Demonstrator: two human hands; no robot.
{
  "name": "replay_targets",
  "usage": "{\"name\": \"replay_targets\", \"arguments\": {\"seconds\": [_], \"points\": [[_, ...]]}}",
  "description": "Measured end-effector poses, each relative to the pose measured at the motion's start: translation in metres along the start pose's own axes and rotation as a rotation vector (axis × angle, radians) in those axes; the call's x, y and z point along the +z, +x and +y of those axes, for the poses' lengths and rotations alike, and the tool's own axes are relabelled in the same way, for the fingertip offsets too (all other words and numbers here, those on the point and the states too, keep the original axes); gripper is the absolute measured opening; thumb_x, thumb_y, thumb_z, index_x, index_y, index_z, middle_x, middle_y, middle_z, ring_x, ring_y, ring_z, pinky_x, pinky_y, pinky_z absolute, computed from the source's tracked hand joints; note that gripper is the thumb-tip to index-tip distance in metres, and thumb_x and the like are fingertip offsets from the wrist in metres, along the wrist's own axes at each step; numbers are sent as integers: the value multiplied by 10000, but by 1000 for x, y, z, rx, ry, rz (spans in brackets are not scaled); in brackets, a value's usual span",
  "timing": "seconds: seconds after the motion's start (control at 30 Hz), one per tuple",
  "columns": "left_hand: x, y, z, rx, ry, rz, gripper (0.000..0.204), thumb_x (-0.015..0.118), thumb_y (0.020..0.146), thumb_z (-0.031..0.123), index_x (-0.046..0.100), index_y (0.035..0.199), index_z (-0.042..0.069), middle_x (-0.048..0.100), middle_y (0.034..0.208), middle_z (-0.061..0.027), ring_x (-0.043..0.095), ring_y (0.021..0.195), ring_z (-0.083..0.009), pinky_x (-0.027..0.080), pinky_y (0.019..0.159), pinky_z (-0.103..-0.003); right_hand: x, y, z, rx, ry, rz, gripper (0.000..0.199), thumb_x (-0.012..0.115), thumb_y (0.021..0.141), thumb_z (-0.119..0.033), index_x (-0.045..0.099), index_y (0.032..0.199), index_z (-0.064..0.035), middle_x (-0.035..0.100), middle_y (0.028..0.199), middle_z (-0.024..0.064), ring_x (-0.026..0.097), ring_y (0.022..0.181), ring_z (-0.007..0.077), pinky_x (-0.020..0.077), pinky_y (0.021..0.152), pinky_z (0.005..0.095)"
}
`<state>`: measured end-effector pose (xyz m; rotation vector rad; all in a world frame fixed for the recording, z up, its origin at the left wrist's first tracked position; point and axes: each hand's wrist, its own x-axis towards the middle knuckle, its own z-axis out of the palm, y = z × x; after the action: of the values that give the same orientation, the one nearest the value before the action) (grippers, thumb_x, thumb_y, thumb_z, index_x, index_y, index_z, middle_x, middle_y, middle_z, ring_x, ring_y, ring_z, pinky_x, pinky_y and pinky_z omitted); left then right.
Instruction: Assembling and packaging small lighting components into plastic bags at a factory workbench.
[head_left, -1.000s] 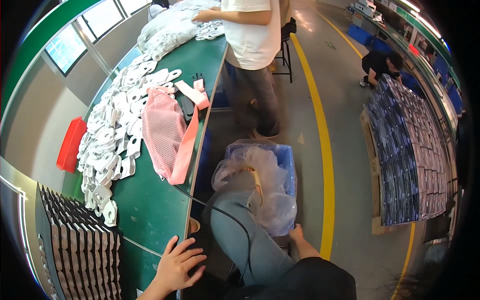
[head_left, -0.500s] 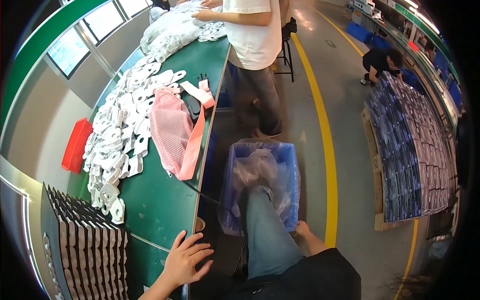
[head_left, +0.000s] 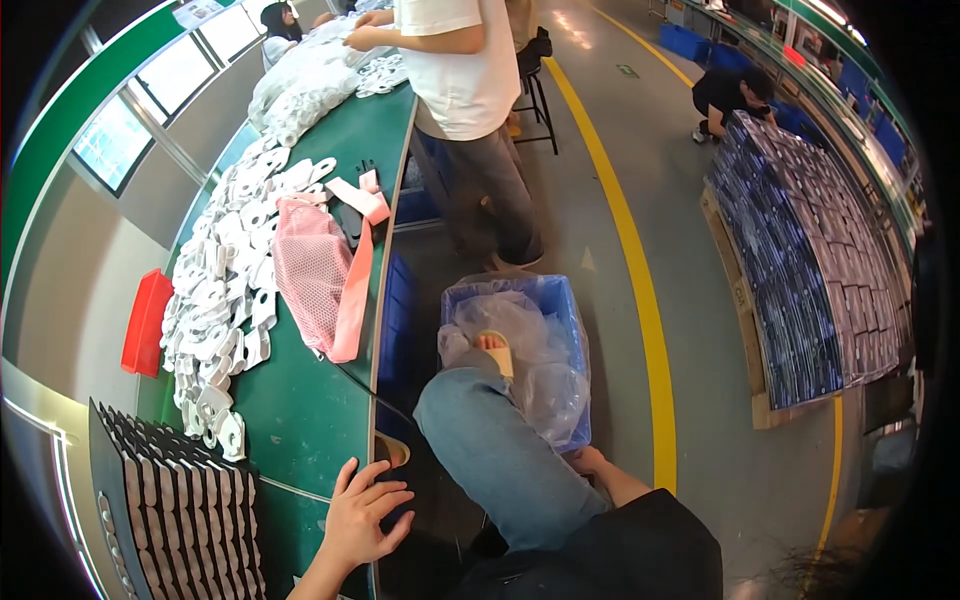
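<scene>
My left hand rests on the near right edge of the green table, fingers spread and holding nothing. Down at the near right corner of a blue plastic crate, my right hand grips the rim; its fingertips are partly hidden. Crumpled clear plastic bags fill the crate, which stands on the floor beside the table. My bent leg in blue jeans reaches over it, and my foot in a pale yellow sandal is over the plastic.
Many white plastic parts are heaped on the table, beside a pink mesh bag. A black rack of parts and a red bin stand left. Ahead, a person stands; another crouches behind a loaded pallet.
My knee has bent and come up to the left, bringing my sandalled foot into sight over the plastic. The view has turned slightly. Both hands stay at the table edge and the crate.
</scene>
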<state>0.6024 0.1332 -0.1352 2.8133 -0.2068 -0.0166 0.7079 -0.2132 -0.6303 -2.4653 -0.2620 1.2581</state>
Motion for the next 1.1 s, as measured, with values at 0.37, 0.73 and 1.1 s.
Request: {"name": "replay_targets", "arguments": {"seconds": [0.37,0.73,1.1], "points": [[0,-1,3,10,-5,8,167,656,668,190,650,814,108,632,888,-13,487,1083,-218,236,1010,-431,-1,-12,21,79,93,139,231,553,693,-174,673,881,-114,632,915,141,608,867,296,481,780,366],[-1,-1,2,22,-8,43,158,646,673,172,645,815,101,632,875,-27,488,1075,-217,243,1011,-437,-26,-19,-27,-29,150,137,227,528,719,-207,661,873,-106,626,923,154,597,871,334,480,764,390],[0,-2,4,34,-14,51,162,654,663,176,648,806,101,631,860,-34,488,1072,-221,243,1009,-434,3,-38,12,-39,-61,1,289,610,679,-252,660,932,-121,640,947,110,611,884,279,485,756,370]]}}
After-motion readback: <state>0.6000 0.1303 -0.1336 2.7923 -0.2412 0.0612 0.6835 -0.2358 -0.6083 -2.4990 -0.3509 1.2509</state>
